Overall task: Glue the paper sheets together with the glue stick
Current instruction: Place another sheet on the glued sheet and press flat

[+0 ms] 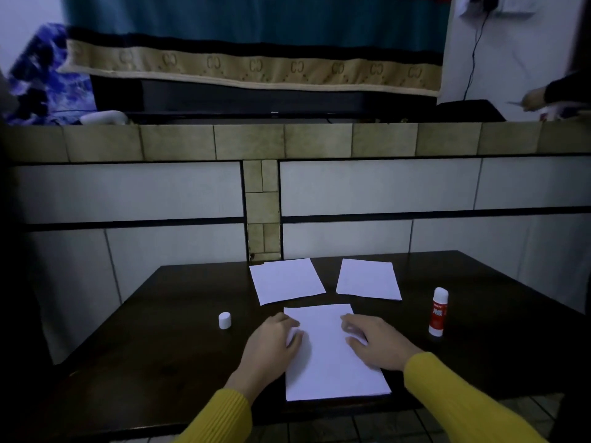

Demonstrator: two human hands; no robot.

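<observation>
A white paper sheet (329,362) lies at the near edge of the dark table (166,330). My left hand (271,343) rests on its left edge and my right hand (371,343) presses on its right part, fingers spread flat. Two more white sheets lie farther back: one at centre (286,280), one to its right (367,279). The red and white glue stick (438,312) stands upright at the right, uncapped. Its white cap (224,320) stands on the table at the left.
A tiled wall (383,187) with a beige ledge rises right behind the table. Another person's hand (534,100) shows at the far upper right. A curtain and a dark screen hang above the ledge.
</observation>
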